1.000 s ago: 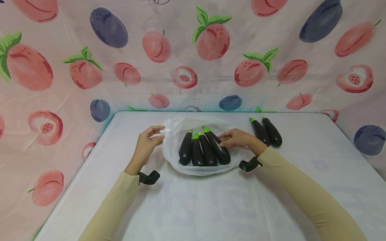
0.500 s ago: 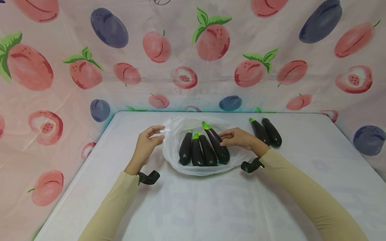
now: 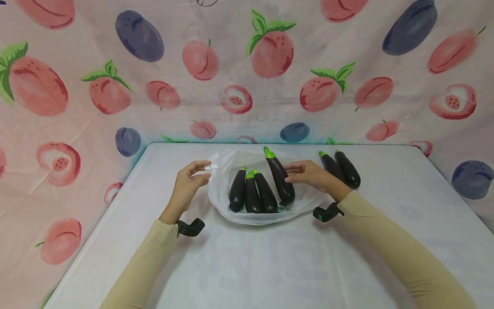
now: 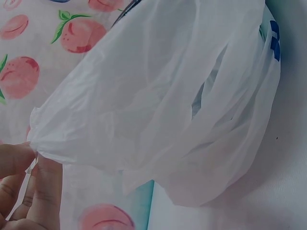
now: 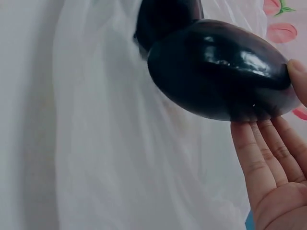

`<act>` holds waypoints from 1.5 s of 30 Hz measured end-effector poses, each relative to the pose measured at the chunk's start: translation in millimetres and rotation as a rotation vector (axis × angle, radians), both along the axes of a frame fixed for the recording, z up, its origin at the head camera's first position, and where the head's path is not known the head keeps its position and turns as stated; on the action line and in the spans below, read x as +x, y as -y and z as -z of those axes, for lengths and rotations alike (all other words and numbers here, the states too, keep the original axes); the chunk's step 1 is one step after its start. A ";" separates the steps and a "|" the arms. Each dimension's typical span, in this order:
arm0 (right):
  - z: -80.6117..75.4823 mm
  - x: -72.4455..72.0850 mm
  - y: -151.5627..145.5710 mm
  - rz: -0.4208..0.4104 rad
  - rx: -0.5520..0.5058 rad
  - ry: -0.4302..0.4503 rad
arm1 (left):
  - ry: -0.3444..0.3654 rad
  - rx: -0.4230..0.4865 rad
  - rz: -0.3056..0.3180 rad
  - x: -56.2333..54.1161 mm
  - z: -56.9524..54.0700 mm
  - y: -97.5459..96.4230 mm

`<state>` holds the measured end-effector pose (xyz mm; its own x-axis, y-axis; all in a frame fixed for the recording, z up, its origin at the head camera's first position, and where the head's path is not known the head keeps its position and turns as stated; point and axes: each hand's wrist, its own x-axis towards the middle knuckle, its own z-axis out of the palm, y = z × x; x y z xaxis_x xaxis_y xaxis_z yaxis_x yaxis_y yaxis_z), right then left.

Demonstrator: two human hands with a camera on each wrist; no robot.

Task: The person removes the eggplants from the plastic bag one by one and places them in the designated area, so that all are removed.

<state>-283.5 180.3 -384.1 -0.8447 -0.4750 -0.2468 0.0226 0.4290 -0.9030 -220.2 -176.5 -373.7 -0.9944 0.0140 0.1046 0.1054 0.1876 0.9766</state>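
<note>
A white plastic bag lies spread at the table's middle, its mouth held wide. My left hand pinches the bag's left edge between thumb and fingers, and in the left wrist view the plastic stretches from those fingertips. My right hand grips a dark eggplant with a green cap, thumb on one side and fingers on the other. That eggplant tilts up over the bag's right part. Three more eggplants lie side by side in the bag. In the right wrist view the held eggplant overlaps another dark one.
Two more eggplants lie on the white table to the right of the bag, partly behind my right wrist. A fruit-printed cloth hangs behind the table's far edge and along its sides.
My right hand has raised the rightmost eggplant away from the other three, up and slightly right, opening a gap beside them. My left hand has kept still on the bag's edge.
</note>
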 end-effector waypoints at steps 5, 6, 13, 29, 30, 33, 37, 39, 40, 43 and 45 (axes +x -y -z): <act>-6.3 2.6 -6.3 -0.009 -0.023 -0.005 | -0.007 -0.007 -0.001 0.8 -1.4 -0.1; -7.3 2.9 -7.7 -0.011 -0.031 -0.004 | -0.008 -0.011 -0.003 0.8 -1.5 0.0; -13.2 4.9 -16.5 0.009 -0.019 -0.033 | -0.019 -0.052 -0.016 1.7 -1.6 -0.1; -27.3 13.4 -39.9 0.027 0.000 -0.079 | 0.015 -0.039 -0.021 0.6 -5.7 -0.4; -28.4 14.2 -41.5 0.028 0.001 -0.081 | 0.020 -0.043 -0.022 0.7 -6.3 -0.6; -32.6 16.9 -46.3 0.041 0.009 -0.089 | 0.032 -0.053 -0.024 0.8 -7.9 -1.2; -38.1 20.3 -52.5 0.047 0.015 -0.093 | 0.049 -0.042 -0.015 0.5 -8.8 -0.9; -39.7 20.9 -56.1 0.047 0.019 -0.094 | 0.056 -0.034 -0.004 0.3 -9.1 -0.1; -40.5 21.3 -57.7 0.049 0.024 -0.098 | 0.061 -0.028 0.003 0.6 -9.6 0.2; -41.8 22.0 -63.9 0.061 0.042 -0.104 | 0.071 -0.028 0.022 1.4 -11.7 1.4; -42.2 22.2 -68.7 0.074 0.053 -0.110 | 0.083 -0.027 0.028 1.6 -12.9 1.8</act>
<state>-261.3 249.0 -341.9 -0.9002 -0.3991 -0.1743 -0.0416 0.4773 -0.8778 -218.6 -178.2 -360.8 -0.9988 0.0440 0.0206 0.0295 0.2125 0.9767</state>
